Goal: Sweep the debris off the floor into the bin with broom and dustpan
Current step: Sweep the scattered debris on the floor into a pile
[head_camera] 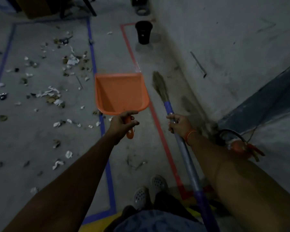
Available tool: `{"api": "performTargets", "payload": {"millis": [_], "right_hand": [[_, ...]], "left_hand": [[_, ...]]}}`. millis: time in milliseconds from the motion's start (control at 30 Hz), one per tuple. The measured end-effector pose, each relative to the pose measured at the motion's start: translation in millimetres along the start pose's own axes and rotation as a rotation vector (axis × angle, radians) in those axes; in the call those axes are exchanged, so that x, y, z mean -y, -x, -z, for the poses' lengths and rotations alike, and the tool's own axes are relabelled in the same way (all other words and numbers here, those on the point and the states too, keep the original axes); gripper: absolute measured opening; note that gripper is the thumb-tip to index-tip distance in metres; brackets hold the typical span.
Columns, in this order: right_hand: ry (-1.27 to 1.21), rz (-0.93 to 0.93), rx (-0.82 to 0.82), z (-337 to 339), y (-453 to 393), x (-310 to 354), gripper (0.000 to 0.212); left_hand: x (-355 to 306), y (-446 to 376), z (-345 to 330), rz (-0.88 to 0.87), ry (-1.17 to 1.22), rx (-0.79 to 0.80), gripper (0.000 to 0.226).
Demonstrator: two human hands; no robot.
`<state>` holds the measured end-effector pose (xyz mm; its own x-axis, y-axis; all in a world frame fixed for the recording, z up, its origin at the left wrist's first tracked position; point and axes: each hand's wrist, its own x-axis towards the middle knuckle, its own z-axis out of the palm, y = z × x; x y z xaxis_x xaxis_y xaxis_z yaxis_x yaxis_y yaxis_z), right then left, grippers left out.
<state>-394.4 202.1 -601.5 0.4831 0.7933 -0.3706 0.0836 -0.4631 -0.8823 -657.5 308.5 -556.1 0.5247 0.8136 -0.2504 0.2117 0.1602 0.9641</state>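
My left hand point(123, 124) grips the handle of an orange dustpan point(120, 92), held above the floor with its empty scoop pointing away from me. My right hand point(178, 123) grips the grey and blue shaft of a broom point(160, 86), whose straw head points forward to the right of the dustpan. Debris point(52, 96) of torn paper scraps and dry leaves lies scattered over the grey floor to the left, inside a blue tape rectangle point(93, 62). A black bin point(143, 32) stands ahead near the wall, inside a red tape outline point(130, 49).
A wall point(224, 39) runs along the right side. By its base lie a black cable and an orange tool point(241, 146). Dark furniture legs point(60, 7) stand at the far end. My feet in grey perforated shoes point(149, 190) stand between the tape lines.
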Motion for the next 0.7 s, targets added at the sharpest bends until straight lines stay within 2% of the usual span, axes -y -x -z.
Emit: {"api": "performTargets", "payload": {"millis": [200,400,700], "right_hand": [[-0.021,-0.085,0.027,-16.2,-1.1,-2.4,0.035],[-0.024,-0.152,0.139,-18.9,-3.9,-3.3,0.042],[-0.032,-0.228,0.221,-16.9,-1.3,0.7,0.041]], "left_hand": [[16.3,6.2,7.6,0.069,0.110,-0.007,0.038],[28.1,10.2,10.1,0.133,0.133,-0.014,0.039],[42.6,25.3,6.6,0.125,0.178,-0.071,0.036]]}}
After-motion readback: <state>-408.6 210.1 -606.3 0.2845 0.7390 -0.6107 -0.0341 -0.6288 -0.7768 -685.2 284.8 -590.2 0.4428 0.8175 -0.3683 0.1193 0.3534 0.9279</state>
